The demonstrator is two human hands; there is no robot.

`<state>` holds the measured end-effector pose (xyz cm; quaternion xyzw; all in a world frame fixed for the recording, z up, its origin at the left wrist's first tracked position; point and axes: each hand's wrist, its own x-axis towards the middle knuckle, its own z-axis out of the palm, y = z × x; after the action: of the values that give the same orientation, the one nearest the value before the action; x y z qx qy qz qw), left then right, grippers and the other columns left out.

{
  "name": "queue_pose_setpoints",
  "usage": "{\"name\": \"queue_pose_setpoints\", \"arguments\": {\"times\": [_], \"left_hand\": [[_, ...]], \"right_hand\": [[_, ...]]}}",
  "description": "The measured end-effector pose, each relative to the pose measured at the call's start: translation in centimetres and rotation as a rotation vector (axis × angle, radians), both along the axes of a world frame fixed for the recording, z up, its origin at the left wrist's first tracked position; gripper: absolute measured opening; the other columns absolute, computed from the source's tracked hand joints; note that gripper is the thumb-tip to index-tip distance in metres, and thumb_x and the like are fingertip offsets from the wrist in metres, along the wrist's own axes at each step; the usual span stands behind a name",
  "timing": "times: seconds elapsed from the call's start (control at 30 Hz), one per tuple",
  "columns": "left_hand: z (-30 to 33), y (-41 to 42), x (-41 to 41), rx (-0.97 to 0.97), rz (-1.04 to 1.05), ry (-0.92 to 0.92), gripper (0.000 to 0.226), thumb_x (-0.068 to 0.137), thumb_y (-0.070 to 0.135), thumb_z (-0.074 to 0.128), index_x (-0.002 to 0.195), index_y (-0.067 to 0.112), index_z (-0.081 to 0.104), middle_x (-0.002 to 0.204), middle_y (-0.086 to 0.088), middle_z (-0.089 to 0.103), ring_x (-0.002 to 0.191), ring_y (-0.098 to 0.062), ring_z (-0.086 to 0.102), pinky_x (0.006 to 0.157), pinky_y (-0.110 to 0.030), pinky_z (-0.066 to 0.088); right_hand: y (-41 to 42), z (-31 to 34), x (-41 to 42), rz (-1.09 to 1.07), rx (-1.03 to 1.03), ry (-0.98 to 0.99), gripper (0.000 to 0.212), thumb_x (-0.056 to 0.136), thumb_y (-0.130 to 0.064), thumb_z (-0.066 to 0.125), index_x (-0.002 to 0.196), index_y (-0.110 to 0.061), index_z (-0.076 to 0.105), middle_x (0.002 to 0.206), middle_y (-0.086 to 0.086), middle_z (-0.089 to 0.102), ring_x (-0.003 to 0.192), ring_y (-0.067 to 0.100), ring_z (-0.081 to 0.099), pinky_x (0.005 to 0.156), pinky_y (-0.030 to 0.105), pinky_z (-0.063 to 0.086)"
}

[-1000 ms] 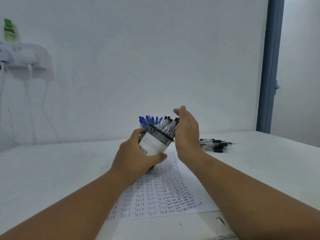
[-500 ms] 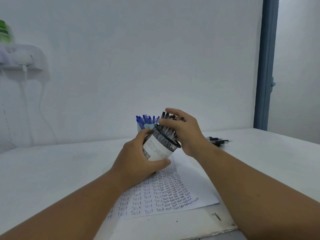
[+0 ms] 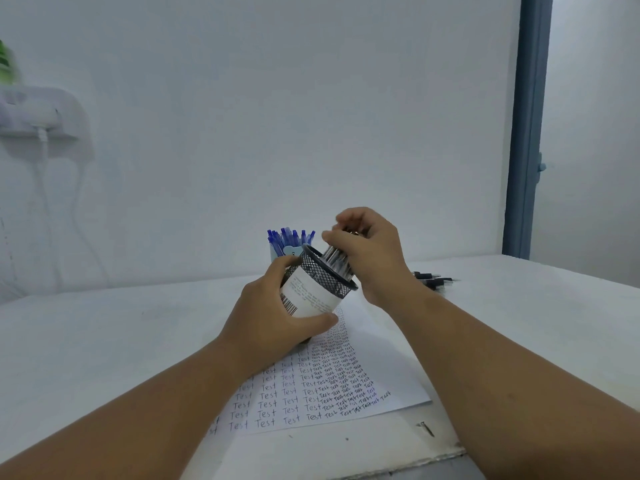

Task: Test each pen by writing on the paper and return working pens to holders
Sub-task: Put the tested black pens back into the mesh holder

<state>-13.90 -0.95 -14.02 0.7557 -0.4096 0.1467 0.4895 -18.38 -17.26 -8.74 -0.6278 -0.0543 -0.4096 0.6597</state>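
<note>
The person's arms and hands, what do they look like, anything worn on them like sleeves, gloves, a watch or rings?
Both forearms are bare for as much of them as shows, with no sleeve in view. The left hand and right hand wear no gloves. No watch, bracelet or wristband shows on either wrist, and no ring shows on the visible fingers. No markings can be seen.

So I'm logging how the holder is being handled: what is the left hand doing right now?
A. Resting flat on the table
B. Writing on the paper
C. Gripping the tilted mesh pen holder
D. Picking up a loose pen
C: the left hand wraps around the labelled mesh pen holder, which is tipped toward the right hand gripping its pens.
</note>
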Motion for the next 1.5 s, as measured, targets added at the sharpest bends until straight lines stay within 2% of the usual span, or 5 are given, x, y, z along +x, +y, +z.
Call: {"name": "queue_pose_setpoints", "arguments": {"times": [0.33,0.5,1.17,1.33,1.5], "left_hand": [[-0.1,0.1,0.3,-0.086,0.023,0.086,0.081,0.063,0.038,0.095,0.129,0.038,0.048,0.099,0.009,0.069,0.077,-0.003,0.071,0.059,-0.024,0.06],[-0.2,0.1,0.5,-0.079,0.01,0.103,0.083,0.062,0.037,0.095,0.13,0.041,0.047,0.099,0.009,0.069,0.075,-0.008,0.072,0.061,-0.032,0.063],[-0.2,0.2,0.9,-0.057,0.027,0.103,0.083,0.062,0.037,0.095,0.129,0.042,0.047,0.098,0.007,0.069,0.075,-0.01,0.072,0.058,-0.032,0.062],[-0.3,0.1,1.3,-0.041,0.042,0.102,0.085,0.06,0.041,0.095,0.13,0.042,0.046,0.099,0.007,0.069,0.077,-0.014,0.072,0.059,-0.032,0.063],[-0.3,0.2,1.7,-0.016,0.053,0.087,0.085,0.06,0.041,0.095,0.13,0.042,0.047,0.099,0.009,0.068,0.075,-0.005,0.071,0.059,-0.03,0.062]], "right_hand": [[-0.4,-0.2,-0.1,0.022,-0.091,0.158,0.06,0.07,-0.048,0.081,0.124,-0.027,0.066,0.116,-0.002,0.065,0.099,0.011,0.066,0.078,0.026,0.055],[-0.4,0.0,-0.2,-0.016,-0.043,0.162,0.019,0.101,-0.028,0.058,0.108,-0.018,0.073,0.095,-0.006,0.069,0.076,0.006,0.06,0.064,0.021,0.047],[-3.2,2.2,0.1,-0.236,0.153,-0.002,0.055,0.108,-0.049,0.021,0.118,-0.017,0.065,0.116,0.007,0.068,0.096,0.02,0.061,0.089,0.038,0.047],[-9.5,-0.1,0.0,-0.538,-0.618,0.258,0.021,0.102,-0.029,0.051,0.117,-0.021,0.063,0.111,-0.002,0.064,0.096,0.013,0.057,0.089,0.029,0.043],[-13.6,-5.3,-0.6,-0.572,-1.219,0.637,0.063,0.093,-0.044,0.058,0.149,-0.026,0.038,0.156,-0.005,0.036,0.147,0.017,0.028,0.12,0.038,0.021]]}}
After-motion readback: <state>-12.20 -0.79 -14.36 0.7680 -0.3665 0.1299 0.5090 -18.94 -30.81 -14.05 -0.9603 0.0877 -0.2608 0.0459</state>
